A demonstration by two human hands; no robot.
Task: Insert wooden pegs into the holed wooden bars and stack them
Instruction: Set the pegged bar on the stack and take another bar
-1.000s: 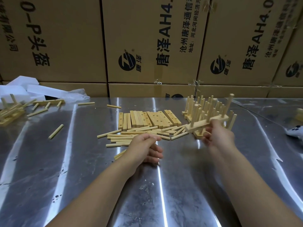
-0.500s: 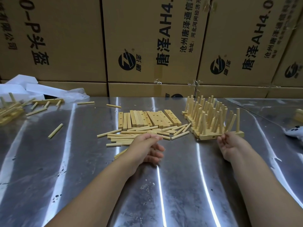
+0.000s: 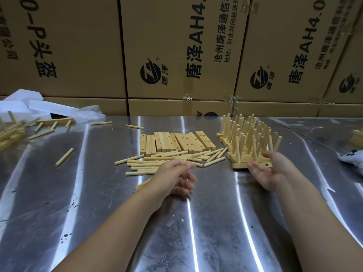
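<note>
Curling loosely, the fingers (image 3: 188,176) of the left hand (image 3: 172,177) hold nothing that can be seen. The thumb and forefinger hang just over the near edge of the loose pegs (image 3: 165,160). These pegs lie flat in a scattered heap, most with their long axes running left to right, a few slanting toward the far right. One peg pokes out from under the left wrist.

The right hand (image 3: 275,171) is turned palm up and leftward, its fingers (image 3: 255,169) relaxed, slightly spread and gripping nothing. Their tips sit at the front face of the nearest bar (image 3: 239,165); whether they touch it cannot be told. That bar lies with its long axis left to right, one empty hole showing at its right end. Behind it the pegged bars (image 3: 249,146) are packed in rows running to the far left, their pegs standing upright or leaning a little.

Just left of them, a row of holed bars (image 3: 176,143) lies flat side by side, long axes pointing near to far. All rests on a shiny metal table (image 3: 216,222). A stray peg (image 3: 64,157) lies well apart at the left, with more pegged pieces (image 3: 9,132) and white packaging (image 3: 29,107) at the far left. Cardboard boxes (image 3: 176,46) wall the far side.
</note>
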